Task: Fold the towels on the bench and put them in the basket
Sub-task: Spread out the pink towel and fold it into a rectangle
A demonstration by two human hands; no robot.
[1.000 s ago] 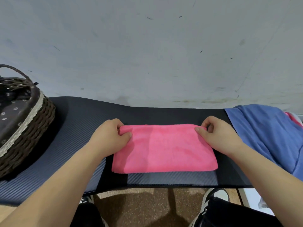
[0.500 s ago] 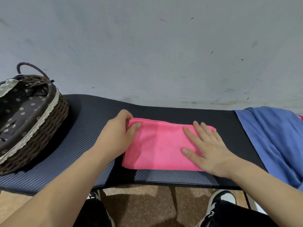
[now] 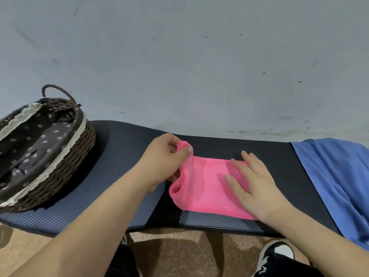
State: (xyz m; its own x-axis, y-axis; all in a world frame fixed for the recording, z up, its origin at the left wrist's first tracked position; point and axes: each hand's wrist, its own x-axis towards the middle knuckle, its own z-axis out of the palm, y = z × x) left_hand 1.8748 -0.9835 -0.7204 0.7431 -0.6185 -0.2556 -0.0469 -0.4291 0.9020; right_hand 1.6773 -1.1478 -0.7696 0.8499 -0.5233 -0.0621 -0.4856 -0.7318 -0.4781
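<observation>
A folded pink towel [image 3: 205,186] lies on the black bench [image 3: 275,166] in front of me. My left hand [image 3: 163,162] pinches the towel's left end between thumb and fingers and has it raised off the bench. Flat on the towel's right half lies my right hand [image 3: 253,184], fingers straight, pressing it down. A brown wicker basket [image 3: 65,156] with a dark flowered lining stands at the left end of the bench; no towel shows inside it. A blue towel [image 3: 337,176] is spread over the bench's right end.
A grey wall [image 3: 199,66] rises right behind the bench. A ribbed dark mat [image 3: 119,156] covers the bench's left part under the basket. My shoes [image 3: 277,254] and brown floor show below the front edge.
My right hand went from pinching the towel's right corner to lying flat on it. My left hand lifted the towel's left end and carried it rightward. The view swung left, showing more of the basket.
</observation>
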